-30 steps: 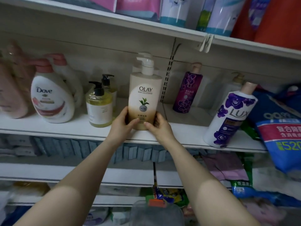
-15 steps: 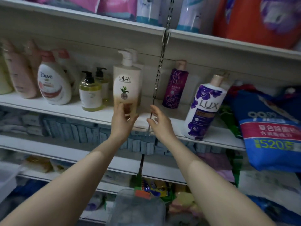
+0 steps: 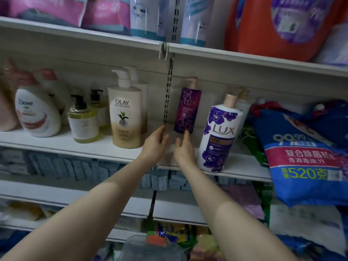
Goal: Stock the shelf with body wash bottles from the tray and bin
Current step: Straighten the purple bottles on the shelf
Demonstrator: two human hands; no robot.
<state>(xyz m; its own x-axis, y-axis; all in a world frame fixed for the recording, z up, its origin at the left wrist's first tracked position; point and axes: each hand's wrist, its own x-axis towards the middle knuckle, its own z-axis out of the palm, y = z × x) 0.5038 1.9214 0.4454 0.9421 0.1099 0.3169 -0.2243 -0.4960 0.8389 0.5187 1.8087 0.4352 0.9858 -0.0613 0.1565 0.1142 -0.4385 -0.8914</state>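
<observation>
From the head camera, the tall Olay bottle [image 3: 126, 117] now stands by itself on the shelf [image 3: 56, 146]. A moment ago both hands were holding it at the bottom. Now they have let go and slid over to its right.

The left hand [image 3: 155, 146] is just right of the Olay bottle and not touching it. Its fingers are straight and it holds nothing. The right hand [image 3: 183, 147] is a bit further right of the Olay bottle, also with loose, straight fingers and nothing in it. One fingertip points up near the bottom of the small purple bottle [image 3: 187, 108] at the back, but I cannot tell if it touches.

Further right of the Olay bottle stands the big white Lux bottle [image 3: 219, 136], and it leans a little. Left of the Olay bottle are two yellow pump bottles [image 3: 83, 123] and a white Dove bottle [image 3: 36, 115].

So this bottle looks done. I think the hands are going for the purple bottle or the leaning Lux bottle next. A clear bin [image 3: 143, 249] shows far below the Olay bottle, at the bottom edge.
</observation>
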